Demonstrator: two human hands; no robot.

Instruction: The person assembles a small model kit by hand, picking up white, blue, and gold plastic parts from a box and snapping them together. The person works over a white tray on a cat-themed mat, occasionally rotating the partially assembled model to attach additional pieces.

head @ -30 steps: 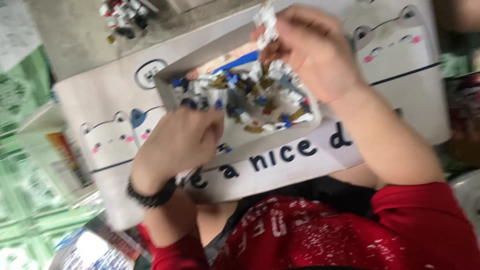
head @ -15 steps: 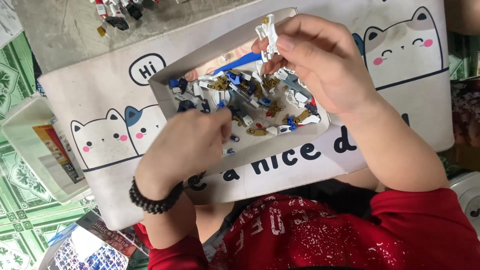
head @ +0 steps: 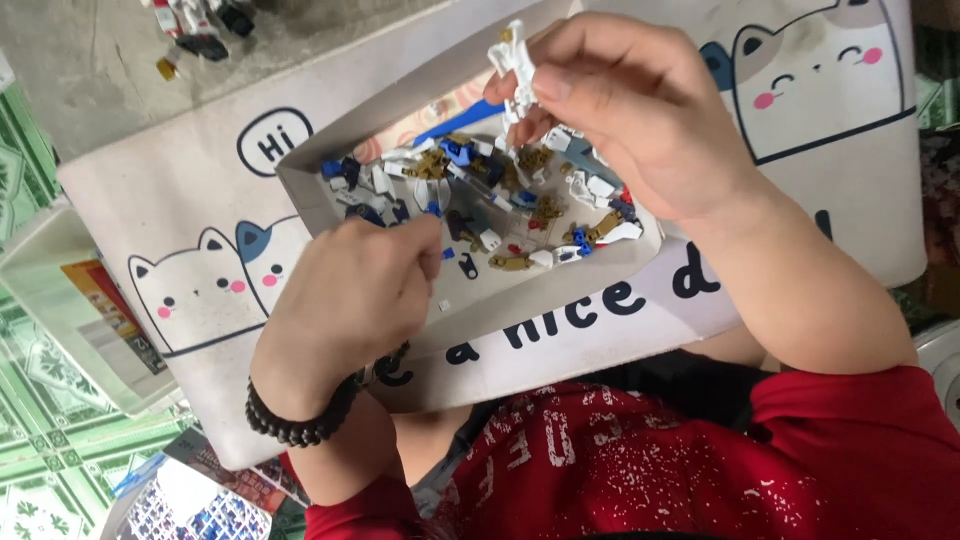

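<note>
My right hand [head: 640, 130] pinches a small white model part [head: 513, 62] between thumb and fingers, above the far side of a shallow white cardboard tray [head: 520, 315]. The tray holds several loose white, blue and gold model pieces [head: 500, 195]. My left hand [head: 350, 300], with a black bead bracelet at the wrist, reaches into the tray's near left side. Its fingers are curled and the tips touch the pieces. Whether they grip a piece is hidden. The tray rests on a white lap board with cartoon cats [head: 195, 290] over my legs.
A few more model parts [head: 200, 18] lie on the grey floor at the top left. A white plastic container [head: 70, 310] stands at the left beside green patterned tiles. A printed booklet [head: 190, 495] lies at the bottom left. My red shirt fills the bottom.
The view has shifted and steadied. My left hand has moved a little further into the tray. My right hand keeps the white part above the tray.
</note>
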